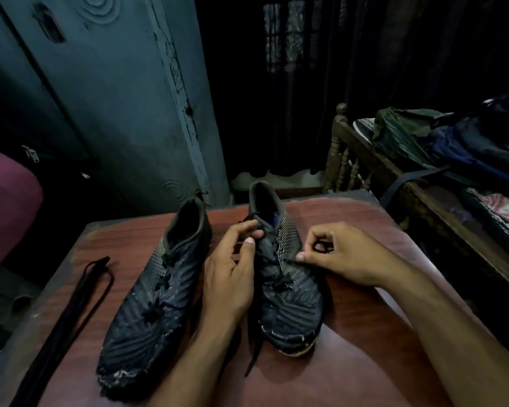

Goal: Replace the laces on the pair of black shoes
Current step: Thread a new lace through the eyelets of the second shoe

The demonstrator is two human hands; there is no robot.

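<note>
Black shoe (285, 277) right of its twin (156, 292): my left hand (235, 265) pinches its lace (276, 282) near the tongue, my right hand (335, 251) pinches lace beside its eyelets.

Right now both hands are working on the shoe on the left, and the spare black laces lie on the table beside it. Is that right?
Not quite. In the head view the left hand and right hand are both at the right shoe, pinching its lace. The left shoe is untouched. The spare laces do lie on the table, to the left of the shoes.
</note>
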